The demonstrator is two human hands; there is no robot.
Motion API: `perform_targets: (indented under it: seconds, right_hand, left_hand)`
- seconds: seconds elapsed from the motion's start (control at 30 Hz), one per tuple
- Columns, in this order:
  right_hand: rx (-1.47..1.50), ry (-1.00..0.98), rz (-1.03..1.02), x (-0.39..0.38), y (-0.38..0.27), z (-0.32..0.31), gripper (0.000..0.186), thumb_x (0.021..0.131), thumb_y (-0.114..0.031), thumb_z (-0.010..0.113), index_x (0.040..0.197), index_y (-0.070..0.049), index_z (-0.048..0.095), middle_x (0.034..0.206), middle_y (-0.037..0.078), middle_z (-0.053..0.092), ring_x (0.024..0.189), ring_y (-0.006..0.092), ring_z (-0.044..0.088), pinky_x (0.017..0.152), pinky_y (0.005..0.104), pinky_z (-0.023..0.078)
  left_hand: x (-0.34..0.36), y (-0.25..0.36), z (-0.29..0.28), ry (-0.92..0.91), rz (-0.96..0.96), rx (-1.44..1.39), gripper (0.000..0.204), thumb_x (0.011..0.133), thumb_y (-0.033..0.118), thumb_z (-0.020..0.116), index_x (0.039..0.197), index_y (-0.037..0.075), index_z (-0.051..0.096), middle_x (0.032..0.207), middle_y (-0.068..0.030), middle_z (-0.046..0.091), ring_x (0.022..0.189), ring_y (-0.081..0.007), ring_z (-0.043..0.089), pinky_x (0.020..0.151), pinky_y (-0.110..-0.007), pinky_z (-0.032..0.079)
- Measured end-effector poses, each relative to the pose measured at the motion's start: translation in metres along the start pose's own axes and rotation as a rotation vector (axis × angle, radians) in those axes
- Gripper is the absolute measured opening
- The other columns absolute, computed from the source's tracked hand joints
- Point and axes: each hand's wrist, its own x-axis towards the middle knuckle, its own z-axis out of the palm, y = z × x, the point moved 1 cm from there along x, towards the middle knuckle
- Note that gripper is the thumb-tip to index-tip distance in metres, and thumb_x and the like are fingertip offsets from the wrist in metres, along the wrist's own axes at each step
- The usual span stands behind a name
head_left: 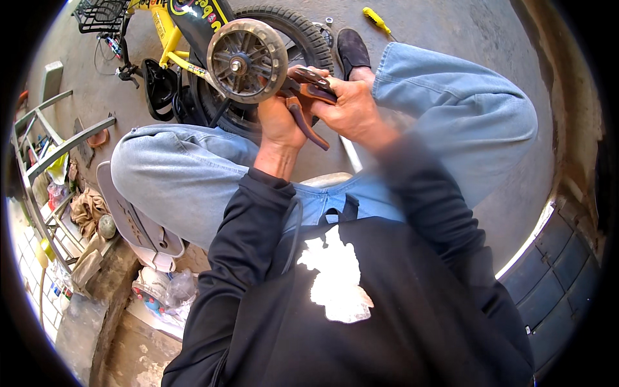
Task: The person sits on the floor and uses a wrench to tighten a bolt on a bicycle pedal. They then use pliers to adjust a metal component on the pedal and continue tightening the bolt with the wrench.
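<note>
Brown-handled tool (300, 119), diagonal, one end toward lap (325, 197)

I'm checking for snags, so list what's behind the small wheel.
Behind the small wheel, the bicycle's large black tire shows at upper right, and a yellow tube runs up to the left edge. Whatever lies directly behind the wheel's face is covered.

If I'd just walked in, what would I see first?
Probably the bright white patch on the black top, below the middle. Next comes the small wheel, near the top, with the yellow bike at upper left. The yellow-handled tool at the top, right of centre, pops too.
</note>
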Motion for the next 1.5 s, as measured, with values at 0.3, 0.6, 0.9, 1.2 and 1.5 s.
perform_targets:
  seconds: [0.3,0.6,0.9,1.2,1.5]
  right_hand:
    - [0.041,0.041,0.074,-0.008,0.004,-0.002,0.020,0.075,-0.024,0.066,0.076,-0.005,0.062,0.065,0.019,0.057,0.059,0.0342,0.058,0.054,0.0343,0.046]
    - [0.051,-0.022,0.120,-0.009,-0.016,-0.021,0.028,0.075,-0.027,0.069,0.066,-0.004,0.055,0.060,0.016,0.052,0.053,0.0355,0.051,0.049,0.0358,0.042]
    - [0.096,-0.092,0.176,-0.004,-0.012,-0.020,0.025,0.075,-0.020,0.069,0.064,-0.005,0.052,0.060,0.013,0.052,0.054,0.0341,0.052,0.048,0.0377,0.041]
    - [-0.002,-0.096,0.037,-0.001,0.000,-0.019,0.020,0.061,-0.008,0.070,0.068,-0.007,0.052,0.060,0.008,0.049,0.054,0.0274,0.053,0.048,0.0365,0.041]
    - [-0.165,-0.138,0.321,0.002,0.009,-0.028,0.024,0.058,-0.008,0.072,0.067,-0.008,0.050,0.064,0.007,0.047,0.059,0.0262,0.052,0.052,0.0368,0.041]
  left_hand:
    - [-0.010,-0.008,-0.001,0.137,0.036,0.175,0.057,0.094,0.052,0.033,0.096,0.000,0.057,0.101,-0.0168,0.060,0.097,-0.0269,0.058,0.090,-0.038,0.046]
    - [-0.006,-0.014,-0.014,0.244,0.037,0.300,0.029,0.094,0.025,0.040,0.080,0.004,0.053,0.077,-0.0065,0.056,0.077,-0.0163,0.054,0.071,-0.028,0.044]
    - [-0.020,-0.020,-0.003,0.513,0.004,0.242,0.052,0.097,0.045,0.030,0.069,0.006,0.049,0.069,-0.0074,0.053,0.065,-0.0157,0.049,0.066,-0.026,0.041]
    - [-0.010,-0.017,-0.004,0.321,-0.076,0.193,0.067,0.096,0.057,0.015,0.055,0.009,0.038,0.052,-0.0055,0.039,0.051,-0.0151,0.032,0.051,-0.027,0.028]
    - [-0.004,-0.024,-0.005,0.448,0.007,0.422,0.068,0.094,0.060,0.015,0.056,0.008,0.038,0.057,-0.0050,0.039,0.058,-0.0171,0.033,0.057,-0.028,0.029]
